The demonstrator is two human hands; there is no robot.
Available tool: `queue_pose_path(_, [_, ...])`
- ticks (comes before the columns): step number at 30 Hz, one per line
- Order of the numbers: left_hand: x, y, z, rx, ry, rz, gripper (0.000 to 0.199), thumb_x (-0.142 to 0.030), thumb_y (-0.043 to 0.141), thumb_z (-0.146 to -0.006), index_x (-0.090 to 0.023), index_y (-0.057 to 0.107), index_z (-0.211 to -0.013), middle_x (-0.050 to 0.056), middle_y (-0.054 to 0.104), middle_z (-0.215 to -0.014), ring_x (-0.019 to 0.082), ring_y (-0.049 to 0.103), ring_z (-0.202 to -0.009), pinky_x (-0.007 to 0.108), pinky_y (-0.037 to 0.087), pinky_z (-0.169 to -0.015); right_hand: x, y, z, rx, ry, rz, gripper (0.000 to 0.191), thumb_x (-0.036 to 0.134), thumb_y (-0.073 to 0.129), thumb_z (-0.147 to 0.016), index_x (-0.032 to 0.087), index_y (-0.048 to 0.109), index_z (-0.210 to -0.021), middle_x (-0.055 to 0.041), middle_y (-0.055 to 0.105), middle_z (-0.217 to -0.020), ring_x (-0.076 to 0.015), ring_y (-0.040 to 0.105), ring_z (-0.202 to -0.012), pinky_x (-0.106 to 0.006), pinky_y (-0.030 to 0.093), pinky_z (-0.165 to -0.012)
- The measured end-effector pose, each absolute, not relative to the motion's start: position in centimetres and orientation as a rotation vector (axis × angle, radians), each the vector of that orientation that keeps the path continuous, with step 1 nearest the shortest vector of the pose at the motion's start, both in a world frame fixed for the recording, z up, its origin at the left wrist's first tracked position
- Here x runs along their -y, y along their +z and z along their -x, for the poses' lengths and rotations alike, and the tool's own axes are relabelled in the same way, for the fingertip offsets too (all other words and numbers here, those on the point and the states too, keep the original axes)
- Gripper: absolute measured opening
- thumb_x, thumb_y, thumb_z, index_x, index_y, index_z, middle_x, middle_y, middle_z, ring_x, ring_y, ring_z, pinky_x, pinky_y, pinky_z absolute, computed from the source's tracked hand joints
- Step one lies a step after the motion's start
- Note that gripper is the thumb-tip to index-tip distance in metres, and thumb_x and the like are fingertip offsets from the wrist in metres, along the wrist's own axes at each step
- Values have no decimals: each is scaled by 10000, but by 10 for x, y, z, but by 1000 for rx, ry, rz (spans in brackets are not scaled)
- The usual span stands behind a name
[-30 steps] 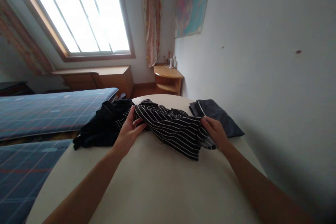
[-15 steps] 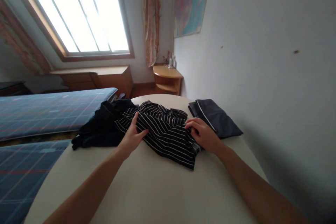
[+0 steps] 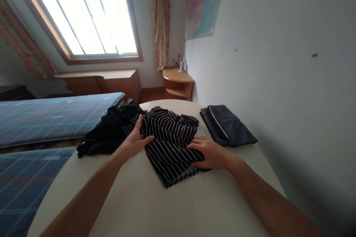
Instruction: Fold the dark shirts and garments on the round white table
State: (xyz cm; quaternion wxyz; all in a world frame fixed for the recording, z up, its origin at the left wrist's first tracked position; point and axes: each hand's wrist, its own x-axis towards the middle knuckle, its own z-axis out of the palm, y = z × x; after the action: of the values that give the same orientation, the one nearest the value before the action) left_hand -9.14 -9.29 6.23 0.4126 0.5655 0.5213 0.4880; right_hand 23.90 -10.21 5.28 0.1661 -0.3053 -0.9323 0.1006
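A black garment with white stripes (image 3: 169, 152) lies rumpled on the pale round table (image 3: 155, 211), its lower corner pointing toward me. My left hand (image 3: 135, 140) is at the garment's left edge, thumb and fingers spread apart. On the right side of the cloth rests my right hand (image 3: 207, 152), its fingers stretched out and lying over the stripes. Part of the garment under that hand is hidden. Left of the striped cloth is a heap of plain black clothing (image 3: 107, 133). A folded dark grey garment (image 3: 229, 126) with a white line lies at the right.
A bed with blue plaid covering (image 3: 61, 118) stands to the left of the table. The white wall (image 3: 272, 92) runs close along the right. Beyond the table are a wooden corner shelf (image 3: 178, 76) holding small items and a low wooden desk (image 3: 122, 76).
The striped garment's near corner has swung left and toward me. My right hand has moved left and down, its curled fingers now flattened on the cloth. My left hand has shifted slightly left.
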Motion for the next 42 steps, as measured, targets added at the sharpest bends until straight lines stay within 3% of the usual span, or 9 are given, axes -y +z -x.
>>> queue_pose_path(3, [97, 48, 91, -1370, 1053, -1691, 1073, -220, 821, -675, -214, 244, -1580, 167, 282, -1620, 327, 305, -1474, 487, 314, -1175, 98, 47, -241, 2606, 342, 911, 235, 372, 705, -878, 213, 721, -1050, -70, 710, -988, -209, 663, -894, -327, 501, -833])
queue_pose_path(7, [100, 49, 94, -1299, 892, -1752, 853, -237, 769, -693, -194, 448, -1483, 145, 595, -1374, 330, 525, -1311, 489, 458, -1061, 93, 46, -246, 2437, 350, 973, 201, 357, 582, -964, 230, 730, -1008, -62, 707, -1013, -182, 665, -875, -287, 501, -786])
queue_pose_path(10, [99, 59, 96, -1353, 871, -1751, 681, -269, 721, -719, -169, 564, -1374, 110, 694, -1145, 298, 655, -1083, 445, 546, -922, 96, 54, -246, 2348, 308, 996, 257, 385, 544, -979, 212, 732, -953, -79, 707, -1020, -178, 659, -846, -285, 497, -761])
queue_pose_path(15, [92, 83, 113, -1705, 1061, -1796, 583, -326, 625, -795, -158, 564, -1350, 87, 676, -1034, 244, 663, -902, 405, 554, -840, 128, 78, -225, 2332, 546, 941, 321, 405, 507, -998, 187, 735, -945, -32, 718, -775, -138, 639, -677, -241, 455, -644])
queue_pose_path(20, [90, 89, 128, -2028, 1028, -1986, 551, -364, 580, -837, -127, 578, -1334, 136, 615, -1170, 246, 645, -918, 436, 514, -930, 152, 81, -201, 2457, 968, 524, 296, 331, 475, -1010, 219, 690, -1178, -13, 767, -854, -114, 684, -705, -222, 492, -701])
queue_pose_path(25, [101, 88, 110, -1976, 849, -2265, 457, -395, 618, -831, -152, 635, -1217, 149, 598, -1238, 317, 584, -1129, 473, 437, -1025, 129, 63, -210, 2390, 535, 812, 209, 191, 547, -930, 210, 693, -1079, -54, 752, -955, -172, 698, -852, -299, 513, -819])
queue_pose_path(30, [136, 100, 73, -1446, 320, -2257, 362, -469, 591, -882, -216, 640, -1136, 48, 698, -959, 223, 656, -838, 329, 493, -774, 110, 52, -231, 2509, 402, 819, 444, 253, 771, -774, 228, 646, -1199, -98, 670, -1218, -247, 623, -1137, -388, 472, -1002])
queue_pose_path(35, [165, 97, 44, -1156, -6, -2347, 425, -384, 721, -787, -242, 662, -1183, 61, 670, -1122, 247, 650, -980, 331, 477, -855, 99, 39, -232, 2530, 285, 933, 223, 100, 671, -812, 233, 718, -985, -55, 717, -1034, -215, 667, -998, -367, 491, -936])
queue_pose_path(42, [156, 109, 54, -1264, -16, -2435, 142, -221, 579, -847, -238, 701, -917, 32, 711, -932, 219, 665, -889, 291, 470, -789, 96, 49, -239, 2155, 222, 1124, 200, 181, 592, -906, 255, 738, -1020, -48, 674, -983, -175, 651, -833, -298, 514, -773])
